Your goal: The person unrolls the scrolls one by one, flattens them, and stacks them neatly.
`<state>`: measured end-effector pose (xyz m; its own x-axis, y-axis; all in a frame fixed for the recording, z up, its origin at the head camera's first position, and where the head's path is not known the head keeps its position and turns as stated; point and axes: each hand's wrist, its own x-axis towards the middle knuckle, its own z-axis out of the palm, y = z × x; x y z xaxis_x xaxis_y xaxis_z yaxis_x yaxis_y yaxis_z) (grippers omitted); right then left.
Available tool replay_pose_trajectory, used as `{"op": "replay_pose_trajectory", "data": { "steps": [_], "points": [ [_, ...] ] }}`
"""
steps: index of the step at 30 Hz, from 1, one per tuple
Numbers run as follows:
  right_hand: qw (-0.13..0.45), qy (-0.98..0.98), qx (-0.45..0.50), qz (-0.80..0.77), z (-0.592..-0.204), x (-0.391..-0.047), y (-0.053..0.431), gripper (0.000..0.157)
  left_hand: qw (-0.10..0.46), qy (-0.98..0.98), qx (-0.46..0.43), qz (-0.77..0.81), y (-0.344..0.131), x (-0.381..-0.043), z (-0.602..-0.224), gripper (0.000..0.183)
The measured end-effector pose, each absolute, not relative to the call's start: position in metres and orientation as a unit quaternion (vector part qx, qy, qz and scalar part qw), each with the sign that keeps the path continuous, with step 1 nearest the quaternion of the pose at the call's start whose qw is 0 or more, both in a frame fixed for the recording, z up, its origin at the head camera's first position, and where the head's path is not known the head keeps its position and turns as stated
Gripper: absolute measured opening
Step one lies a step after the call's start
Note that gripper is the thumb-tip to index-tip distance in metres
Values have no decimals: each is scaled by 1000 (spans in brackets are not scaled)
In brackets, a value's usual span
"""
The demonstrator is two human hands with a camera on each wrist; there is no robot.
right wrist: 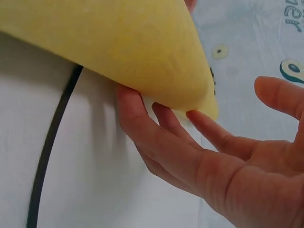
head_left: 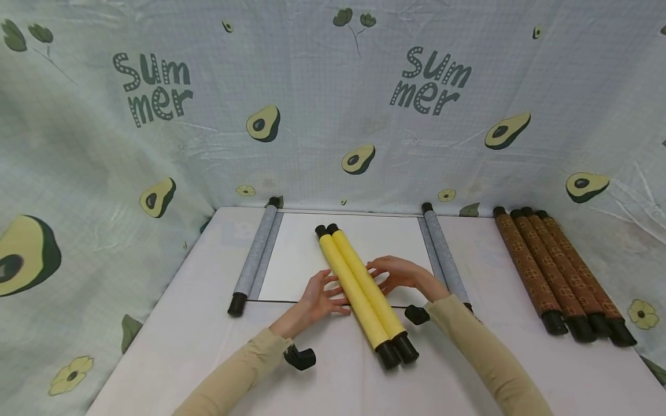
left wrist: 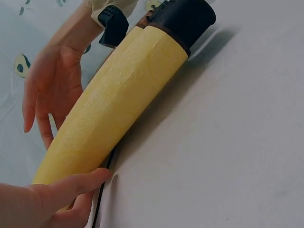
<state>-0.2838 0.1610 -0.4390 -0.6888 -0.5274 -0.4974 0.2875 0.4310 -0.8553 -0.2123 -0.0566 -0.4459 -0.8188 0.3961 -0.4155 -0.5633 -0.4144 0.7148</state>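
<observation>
Two yellow rolls (head_left: 359,283) with black end caps lie side by side, slanting in front of me. My left hand (head_left: 318,297) is at their left side, fingers extended and touching the near roll. From the right, my right hand (head_left: 398,273) reaches in; in the right wrist view its loosely bent fingers (right wrist: 166,137) touch the underside of the yellow roll (right wrist: 137,52), thumb apart. The left wrist view shows left fingers (left wrist: 71,187) against the roll's lower edge, with a shadow beneath. Under the rolls is a white sheet (head_left: 299,248) between grey rods.
The white sheet's left grey rod (head_left: 256,257) and right grey rod (head_left: 442,248) have black ends. Several brown patterned rolls (head_left: 557,271) lie side by side at the right of the white table (head_left: 198,346). An avocado-print cloth (head_left: 312,69) hangs behind.
</observation>
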Motion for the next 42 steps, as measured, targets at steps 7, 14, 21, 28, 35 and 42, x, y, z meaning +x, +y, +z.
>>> {"op": "replay_pose_trajectory", "data": {
  "steps": [7, 14, 21, 28, 35, 42],
  "points": [
    [365, 747, -79, -551, -436, -276, 158, 53, 275, 506, -76, 814, -58, -217, -450, 57],
    [341, 742, -93, -570, -432, -270, 155, 53, 255, 519, -81, 812, -58, -223, -447, 52],
    [309, 739, -65, -596, -432, -267, 153, 47, 266, 522, -61, 808, -61, -230, -439, 55],
    [259, 743, -18, -617, -432, -262, 150, 52, 266, 541, -32, 797, -62, -235, -432, 57],
    [211, 753, -2, -623, -429, -260, 148, 59, 244, 598, -16, 763, -58, -243, -422, 55],
    [192, 756, 15, -625, -423, -256, 145, 65, 239, 646, 2, 725, -55, -249, -417, 53]
  ]
}}
